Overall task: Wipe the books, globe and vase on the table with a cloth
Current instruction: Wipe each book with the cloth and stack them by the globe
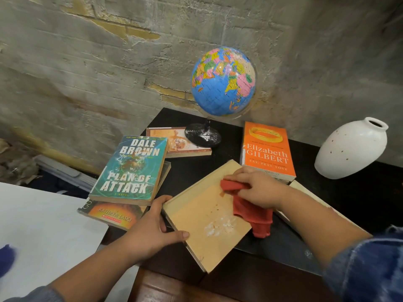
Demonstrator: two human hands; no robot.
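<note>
Tan book (196, 216) lies cover up on the dark table (359, 192), directly under both hands. Left hand (150, 225) clamps its near-left corner, thumb on the cover and fingers curled over the edge, judged to steady it against the wiping. Right hand (259, 188) is closed round a bunched red cloth (250, 210) and presses it on the cover's far-right part; a loose tail hangs past the book's edge. White dust patch (220, 226) sits just nearside of that grip, not yet cleared. Orange book (267, 153) lies just beyond the right hand, globe (223, 81) farther beyond, vase (351, 149) well to its right. Pale book (302, 187) under the right forearm is mostly hidden. No title on the tan cover can be made out.
</note>
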